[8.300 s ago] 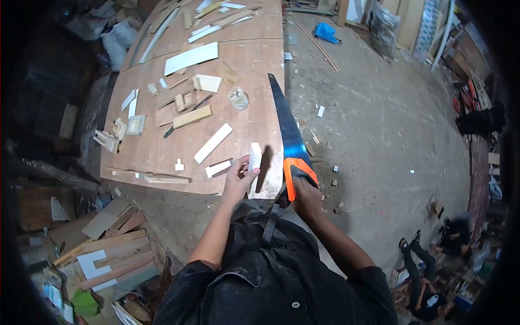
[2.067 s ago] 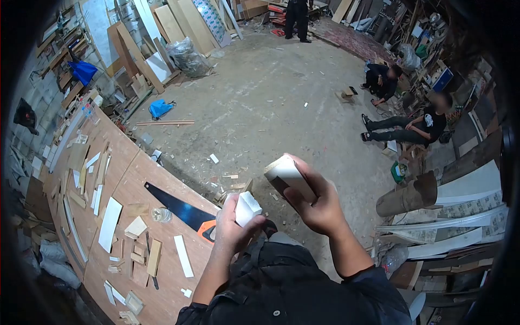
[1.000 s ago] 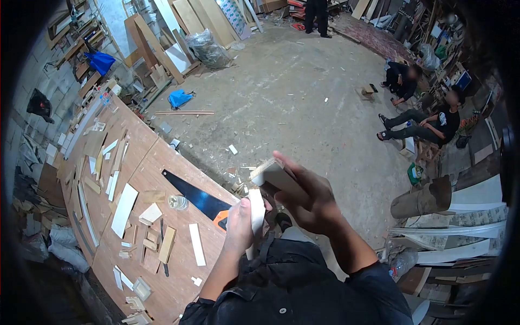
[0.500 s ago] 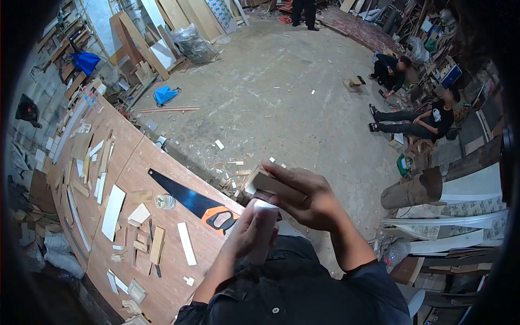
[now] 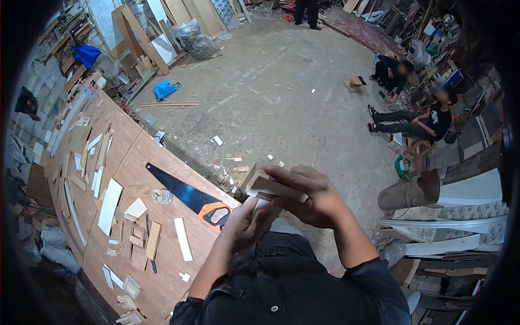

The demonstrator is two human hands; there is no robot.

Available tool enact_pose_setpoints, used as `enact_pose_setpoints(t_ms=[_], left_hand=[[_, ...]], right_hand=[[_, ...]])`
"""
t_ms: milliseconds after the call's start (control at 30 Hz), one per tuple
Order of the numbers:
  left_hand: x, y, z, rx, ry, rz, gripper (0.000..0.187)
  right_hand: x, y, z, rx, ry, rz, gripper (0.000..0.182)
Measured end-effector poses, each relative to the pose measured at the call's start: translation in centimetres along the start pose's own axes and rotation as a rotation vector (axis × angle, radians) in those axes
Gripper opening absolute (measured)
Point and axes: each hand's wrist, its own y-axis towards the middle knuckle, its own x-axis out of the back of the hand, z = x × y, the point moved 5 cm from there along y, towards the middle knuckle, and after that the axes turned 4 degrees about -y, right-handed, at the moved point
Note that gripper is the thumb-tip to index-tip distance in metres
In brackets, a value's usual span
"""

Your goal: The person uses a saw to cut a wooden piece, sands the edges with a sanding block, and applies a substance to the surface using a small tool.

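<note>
My right hand [image 5: 309,192] is wrapped round a wooden block [image 5: 276,187], its fingers along the top and its thumb beneath. Just below it, my left hand [image 5: 249,225] is closed round a white piece [image 5: 261,204], most of which its fingers hide. The two pieces meet or nearly meet in front of my chest; whether they touch is hard to tell. A handsaw [image 5: 187,194] with an orange and black handle lies on the wooden table to the left of my hands.
On the table [image 5: 162,238] lie a clear jar [image 5: 161,196], a long white strip [image 5: 183,239], a white board [image 5: 110,206] and several wood offcuts. Two people [image 5: 433,122] sit at the right; another person's legs show at the top. Scraps litter the floor.
My left hand has turned and come closer under the block, so the white piece shows less. The view has shifted slightly. One seated person's arm has moved lower.
</note>
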Motion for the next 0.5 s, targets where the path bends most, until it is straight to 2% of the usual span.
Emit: enact_pose_setpoints(t_ms=[33, 67, 200, 267, 300, 367, 400, 433, 500], left_hand=[[0.5, 0.1, -0.3, 0.048, 0.117, 0.007, 0.046], [0.9, 0.1, -0.4, 0.098, 0.234, 0.011, 0.044], [2.5, 0.2, -0.4, 0.127, 0.435, -0.094, 0.044], [0.6, 0.2, -1.5, -0.064, 0.463, -0.017, 0.038], [0.1, 0.3, -1.6, -0.064, 0.463, -0.004, 0.038], [0.1, 0.6, -1.8, -0.052, 0.265, -0.047, 0.039], [0.4, 0.5, -2.0, -0.08, 0.284, -0.082, 0.038], [1.1, 0.5, -0.9, -0.079, 0.284, -0.087, 0.038], [2.8, 1.2, 2.0, -0.051, 0.079, -0.077, 0.044]], right_hand=[[0.0, 0.1, 0.2, 0.017, -0.054, 0.042, 0.064], [0.2, 0.1, 0.7, 0.113, -0.1, -0.014, 0.067], [0.5, -0.2, 1.4, 0.162, -0.146, -0.043, 0.069], [0.2, -0.1, 1.4, 0.134, -0.186, -0.05, 0.071], [0.0, 0.0, 1.2, 0.124, -0.191, -0.055, 0.071], [-0.1, 0.8, 1.2, 0.19, -0.113, -0.092, 0.07], [0.1, 0.9, 1.4, 0.186, -0.126, -0.077, 0.068], [0.4, 0.7, 1.5, 0.188, -0.122, -0.074, 0.068], [0.7, 0.5, 1.4, 0.159, -0.136, -0.03, 0.071]])
